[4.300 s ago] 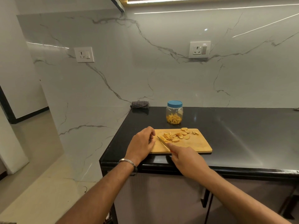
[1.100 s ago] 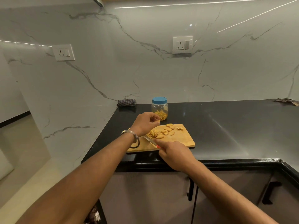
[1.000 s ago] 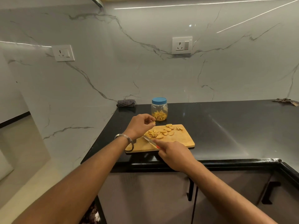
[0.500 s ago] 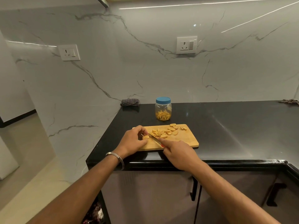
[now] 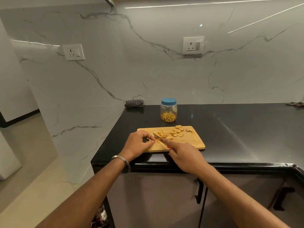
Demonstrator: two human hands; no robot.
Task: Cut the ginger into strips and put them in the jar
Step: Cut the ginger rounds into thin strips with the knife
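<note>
The right hand (image 5: 185,155) is gripping a knife (image 5: 158,138), its blade pointing away and leftward across the cutting board (image 5: 189,140). The left hand (image 5: 139,143) is pinching a ginger piece (image 5: 148,139) beside the blade. The lidded jar (image 5: 168,111) is standing behind the board.

On the board (image 5: 189,142) the left hand (image 5: 139,143) pinches a ginger piece (image 5: 148,139). The right hand (image 5: 185,155) holds the knife (image 5: 158,137), its blade beside the strips (image 5: 162,134). Slices (image 5: 177,131) lie further right. The jar (image 5: 168,111), lid on, stands behind.
</note>
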